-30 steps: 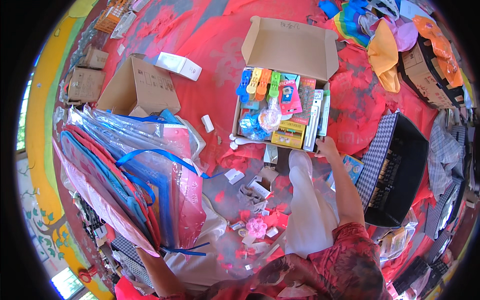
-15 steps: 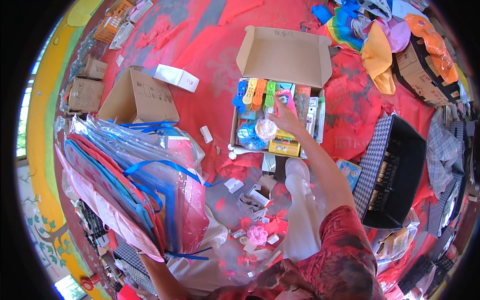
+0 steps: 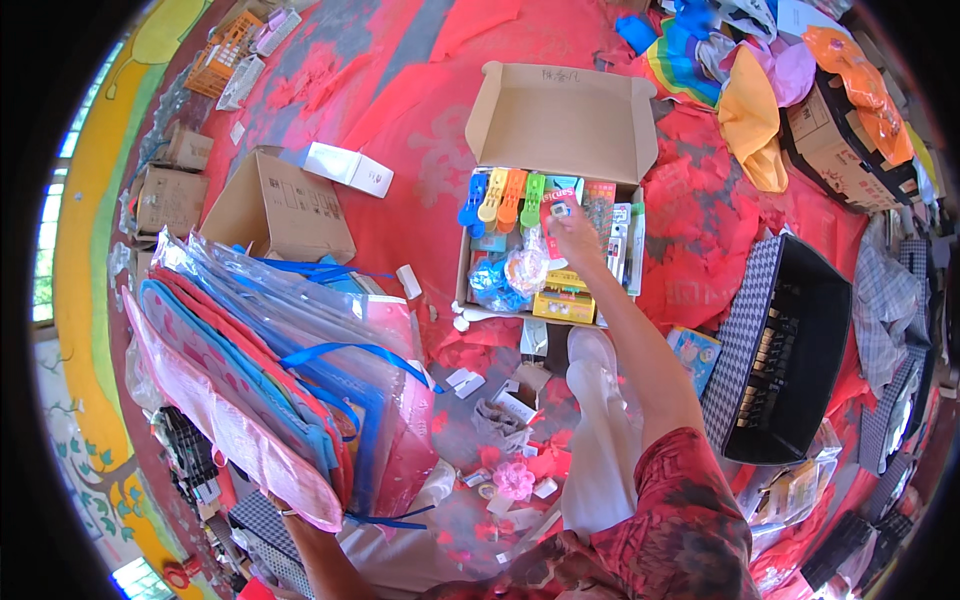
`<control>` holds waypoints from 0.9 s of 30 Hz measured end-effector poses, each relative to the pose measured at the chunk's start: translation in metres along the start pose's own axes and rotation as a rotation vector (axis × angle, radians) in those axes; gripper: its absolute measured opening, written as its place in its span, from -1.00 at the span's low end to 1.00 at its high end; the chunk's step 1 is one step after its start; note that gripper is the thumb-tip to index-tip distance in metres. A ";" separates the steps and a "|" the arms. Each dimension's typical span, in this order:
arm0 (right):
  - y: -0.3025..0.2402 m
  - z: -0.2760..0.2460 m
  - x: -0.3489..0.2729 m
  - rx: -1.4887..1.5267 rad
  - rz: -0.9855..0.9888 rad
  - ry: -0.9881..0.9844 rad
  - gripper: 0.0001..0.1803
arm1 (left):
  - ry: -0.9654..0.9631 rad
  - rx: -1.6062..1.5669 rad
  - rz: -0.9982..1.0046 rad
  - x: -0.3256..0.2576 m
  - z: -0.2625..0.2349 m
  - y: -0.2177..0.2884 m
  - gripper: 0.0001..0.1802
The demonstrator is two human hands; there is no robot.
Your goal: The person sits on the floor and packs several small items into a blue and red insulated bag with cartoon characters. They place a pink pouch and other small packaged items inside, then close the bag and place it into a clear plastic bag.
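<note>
My right hand (image 3: 576, 240) is closed on a small red card packet (image 3: 560, 202), tilted above an open cardboard box (image 3: 560, 120). In that box lie blue, yellow, orange and green plastic clips (image 3: 507, 198), a clear-wrapped pale round item (image 3: 526, 270), a blue wrapped bundle (image 3: 492, 285) and small yellow boxes (image 3: 565, 305). On my left, a thick stack of pink, blue and clear plastic bags (image 3: 310, 390) with blue straps leans upright. My left wrist (image 3: 292, 514) reaches behind its pink outer bag; the left hand's fingers are hidden.
An open brown carton (image 3: 290, 205) and a white box (image 3: 348, 168) stand at the far left. To the right is a black-lined houndstooth box (image 3: 800, 370). A yellow cloth (image 3: 752, 120) lies far right. Scraps and a pink flower (image 3: 514, 480) litter the floor near my legs.
My right hand has taken hold of the red card packet, which is now tilted and turned. The bag stack has shifted slightly right and down in view.
</note>
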State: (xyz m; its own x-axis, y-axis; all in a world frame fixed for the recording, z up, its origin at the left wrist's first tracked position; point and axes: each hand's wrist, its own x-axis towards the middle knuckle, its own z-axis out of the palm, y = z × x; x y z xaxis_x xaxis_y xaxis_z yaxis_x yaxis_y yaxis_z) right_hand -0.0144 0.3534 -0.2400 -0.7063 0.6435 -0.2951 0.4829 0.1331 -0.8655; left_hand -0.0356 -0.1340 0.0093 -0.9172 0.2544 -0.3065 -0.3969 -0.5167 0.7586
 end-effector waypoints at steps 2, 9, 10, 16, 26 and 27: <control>0.003 -0.012 -0.012 0.170 0.108 -0.014 -0.46 | -0.007 0.013 -0.008 0.001 0.003 -0.002 -0.43; -0.041 0.004 -0.125 0.894 0.139 -1.149 -0.13 | -0.047 0.031 -0.056 0.004 0.016 -0.011 -0.43; -0.050 0.001 -0.137 1.002 0.082 -1.275 0.05 | -0.060 0.036 -0.063 0.005 0.018 -0.013 -0.43; -0.096 -0.010 -0.167 1.183 0.066 -1.470 0.36 | -0.227 0.035 -0.107 0.005 0.028 -0.027 -0.43; -0.106 -0.040 -0.175 0.815 -0.146 -1.402 -0.34 | 0.013 0.157 -0.083 0.020 0.031 -0.044 -0.42; -0.109 -0.044 -0.177 0.781 -0.159 -1.370 -0.34 | 0.002 0.157 -0.087 0.021 0.031 -0.045 -0.42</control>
State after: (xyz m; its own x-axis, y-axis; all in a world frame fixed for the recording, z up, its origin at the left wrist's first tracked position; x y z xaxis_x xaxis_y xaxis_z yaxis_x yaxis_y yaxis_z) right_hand 0.0808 0.2581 -0.0753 -0.8423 -0.5353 0.0629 0.2926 -0.5522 -0.7807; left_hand -0.0362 -0.0799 -0.0134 -0.8796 0.2911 -0.3761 -0.4649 -0.3590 0.8093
